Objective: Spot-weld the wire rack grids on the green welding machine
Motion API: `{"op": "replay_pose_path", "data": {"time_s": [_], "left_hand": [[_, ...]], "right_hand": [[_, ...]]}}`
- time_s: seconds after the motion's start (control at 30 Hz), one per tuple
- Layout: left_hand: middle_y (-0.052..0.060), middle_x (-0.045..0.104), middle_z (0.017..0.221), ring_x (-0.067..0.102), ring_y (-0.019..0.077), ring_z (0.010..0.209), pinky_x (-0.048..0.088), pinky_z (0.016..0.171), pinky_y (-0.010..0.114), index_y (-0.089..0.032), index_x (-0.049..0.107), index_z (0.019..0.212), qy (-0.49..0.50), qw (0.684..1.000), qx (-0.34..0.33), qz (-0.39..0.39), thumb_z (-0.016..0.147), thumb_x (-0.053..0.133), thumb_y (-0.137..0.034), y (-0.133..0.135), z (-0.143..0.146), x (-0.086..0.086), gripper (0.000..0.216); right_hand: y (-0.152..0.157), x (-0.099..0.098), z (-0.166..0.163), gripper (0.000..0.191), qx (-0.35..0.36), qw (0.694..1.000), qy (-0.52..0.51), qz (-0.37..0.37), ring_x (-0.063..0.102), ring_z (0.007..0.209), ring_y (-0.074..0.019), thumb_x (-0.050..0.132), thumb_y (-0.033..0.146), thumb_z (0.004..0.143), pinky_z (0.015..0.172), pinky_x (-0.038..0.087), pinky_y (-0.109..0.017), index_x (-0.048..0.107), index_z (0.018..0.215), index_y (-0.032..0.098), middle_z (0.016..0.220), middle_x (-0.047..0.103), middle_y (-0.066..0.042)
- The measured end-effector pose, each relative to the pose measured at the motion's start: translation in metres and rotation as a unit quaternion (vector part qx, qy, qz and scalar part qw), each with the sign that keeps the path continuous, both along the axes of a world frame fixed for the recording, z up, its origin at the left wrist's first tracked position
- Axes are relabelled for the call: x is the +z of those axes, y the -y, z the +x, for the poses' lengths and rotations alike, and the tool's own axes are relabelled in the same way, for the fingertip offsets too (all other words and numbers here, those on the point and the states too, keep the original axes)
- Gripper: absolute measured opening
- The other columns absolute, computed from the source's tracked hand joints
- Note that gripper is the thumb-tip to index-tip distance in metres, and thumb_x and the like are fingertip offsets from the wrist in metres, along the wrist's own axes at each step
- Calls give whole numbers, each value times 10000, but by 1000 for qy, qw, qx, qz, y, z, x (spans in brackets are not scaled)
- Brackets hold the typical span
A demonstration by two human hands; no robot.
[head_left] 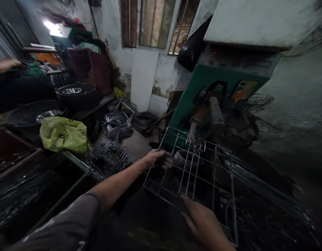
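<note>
A flat wire rack (187, 176) of crossed metal rods lies tilted in front of me, its far part under the electrodes (192, 130) of a green spot-welding machine (180, 104). My left hand (158, 158) grips the rack's left side, its fingers reaching beneath the wires. At the near edge, my right hand (200, 218) holds the rack between thumb and fingers. Some fingertips of both hands are blurred or hidden by the wires.
Stacked bent wire frames (117, 123) and a heap of wire parts (107, 157) lie left of my arm. Beyond are a yellow-green bag (63, 135) and black tubs (77, 96). Long rods (268, 190) extend at the right. Another person's hand (8, 65) shows far left.
</note>
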State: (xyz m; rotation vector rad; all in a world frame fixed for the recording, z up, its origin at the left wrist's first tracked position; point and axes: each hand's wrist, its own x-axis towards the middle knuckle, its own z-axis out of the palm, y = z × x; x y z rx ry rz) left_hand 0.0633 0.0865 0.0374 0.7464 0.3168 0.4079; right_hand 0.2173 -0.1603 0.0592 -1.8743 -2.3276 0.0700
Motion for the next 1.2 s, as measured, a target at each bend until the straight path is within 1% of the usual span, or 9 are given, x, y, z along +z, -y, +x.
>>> {"op": "replay_pose_path", "data": {"time_s": [0.17, 0.3, 0.47, 0.63, 0.73, 0.83, 0.93, 1.0, 1.2], "left_hand": [[201, 710, 867, 701, 283, 700, 497, 553, 301, -61, 611, 1006, 0, 1000, 5, 1, 781, 665, -385, -5, 6, -1, 398], [198, 710, 863, 700, 269, 684, 506, 562, 310, -57, 616, 990, -4, 1000, 10, -1, 785, 661, -389, -7, 11, -2, 392], [194, 708, 868, 701, 268, 689, 514, 574, 316, -58, 616, 997, 7, 1000, 2, -5, 791, 656, -377, -9, 15, -6, 382], [192, 709, 867, 701, 272, 691, 507, 564, 310, -62, 618, 992, 17, 1000, -1, -14, 787, 662, -374, -11, 17, -10, 376], [199, 709, 870, 699, 279, 696, 506, 563, 319, -59, 616, 1000, 28, 999, -11, -17, 794, 655, -364, -12, 18, -10, 370], [192, 710, 849, 698, 275, 684, 516, 579, 338, -59, 617, 988, 37, 999, -13, -21, 796, 655, -354, -12, 17, -9, 354], [189, 711, 841, 697, 272, 681, 519, 584, 335, -57, 616, 995, 40, 999, -8, -19, 776, 677, -355, -11, 17, -7, 375], [193, 709, 841, 695, 270, 681, 519, 582, 334, -52, 615, 1001, 44, 999, -5, -18, 767, 687, -355, -10, 18, -5, 390], [200, 699, 852, 688, 270, 667, 516, 546, 338, -46, 610, 986, 65, 994, 75, -37, 766, 682, -342, -15, 31, -4, 375]], "right_hand": [[-5, -3, 7, 436, -25, 1000, 13, -13, 682, 852, -211, 462, 214, 836, 719, 574, -304, 544, 1257, 141, 1042, 695, -120], [-7, -9, 15, 433, -3, 1000, 7, -18, 680, 892, -215, 452, 214, 842, 741, 575, -317, 543, 1258, 138, 1102, 680, -130], [-8, -16, 20, 437, -17, 999, 21, 28, 686, 864, -216, 429, 185, 820, 721, 580, -320, 553, 1236, 133, 1044, 699, -114], [-7, -13, 20, 420, 9, 1000, 10, 12, 684, 886, -200, 432, 225, 859, 755, 575, -293, 538, 1251, 120, 1062, 693, -115], [-6, -14, 20, 413, -16, 1000, 18, 20, 690, 821, -220, 448, 267, 863, 690, 584, -318, 548, 1236, 120, 989, 706, -122], [-5, -14, 22, 415, -8, 999, 7, 36, 691, 815, -215, 457, 286, 866, 671, 585, -308, 541, 1241, 127, 986, 710, -112], [-5, -8, 24, 402, 3, 998, 4, 60, 694, 817, -206, 443, 281, 866, 670, 585, -297, 560, 1214, 120, 992, 711, -106], [-7, 0, 27, 409, -6, 999, -3, 50, 694, 803, -200, 440, 274, 857, 670, 581, -293, 569, 1215, 124, 963, 715, -96], [-30, 33, 43, 451, -73, 996, -4, -56, 672, 871, -216, 437, 272, 848, 737, 557, -339, 568, 1270, 183, 1005, 700, -86]]}}
